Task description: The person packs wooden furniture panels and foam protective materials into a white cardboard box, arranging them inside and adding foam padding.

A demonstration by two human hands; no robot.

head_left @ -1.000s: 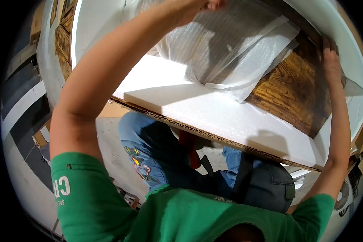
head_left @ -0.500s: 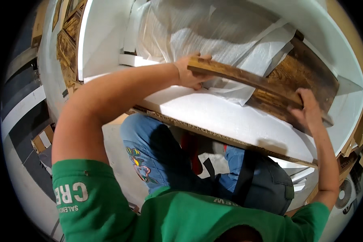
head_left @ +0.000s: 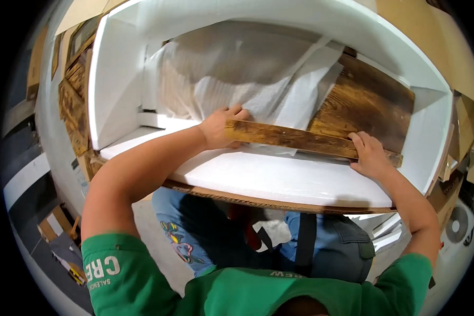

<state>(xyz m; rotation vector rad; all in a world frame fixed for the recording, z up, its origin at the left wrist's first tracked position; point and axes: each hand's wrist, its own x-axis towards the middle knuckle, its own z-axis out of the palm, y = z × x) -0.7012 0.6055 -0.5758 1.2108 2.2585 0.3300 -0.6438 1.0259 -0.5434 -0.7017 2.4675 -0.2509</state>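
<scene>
A long, narrow brown wooden board lies across the inside of a foam-lined cardboard box. My left hand is closed around its left end, with the thumb side hidden behind the wood. Near the other end, my right hand grips the board, fingers over its top edge. Beyond it, a wide brown wooden panel with dark grain rests in the box's right part. A white translucent foam wrap covers the left and middle of the contents.
White foam walls line the box, and its cardboard edge runs above my knees. Patterned wooden pieces stand on the left. A round-grilled fan is at the far right, with cardboard flaps above it.
The board has come down toward level along the box's near side, its right end less tilted. Both hands moved with it, still gripping. The whole view has shifted, showing more of the box.
</scene>
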